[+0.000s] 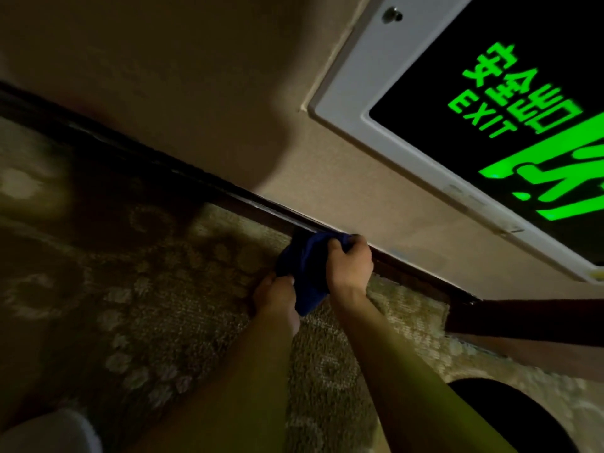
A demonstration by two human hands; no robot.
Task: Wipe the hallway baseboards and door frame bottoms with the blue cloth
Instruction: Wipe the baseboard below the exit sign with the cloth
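Now blue cloth (307, 269) between both hands, against baseboard (196, 178)

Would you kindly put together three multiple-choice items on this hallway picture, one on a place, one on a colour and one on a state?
1. Where is the blue cloth?
A. Spread flat on the carpet
B. Against the dark baseboard where wall meets carpet
C. Draped over the exit sign

2. What colour are the lit letters of the exit sign?
A. Red
B. White
C. Green

3. How do the hands stand with the cloth?
A. Both grip it
B. Only the right hand touches it
C. Neither touches it

Answers:
1 B: the cloth's upper end meets the baseboard above the carpet.
2 C: EXIT and the figure glow green on black.
3 A: the left hand holds the lower part, the right hand curls over the top.
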